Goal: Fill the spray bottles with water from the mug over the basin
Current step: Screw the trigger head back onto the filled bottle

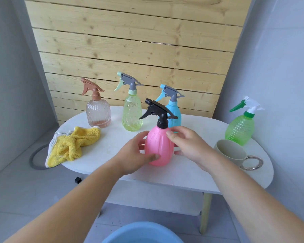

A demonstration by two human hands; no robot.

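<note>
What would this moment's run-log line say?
left hand: grips pink bottle | right hand: grips pink bottle | sprayer: on | mug: untouched on table | basin: bottom of view

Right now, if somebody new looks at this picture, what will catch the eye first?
The pink spray bottle with a black trigger, at the front middle of the table, is held between the left hand and the right hand. A crumpled yellow cloth lies at the table's left end, a mug at its right.
</note>
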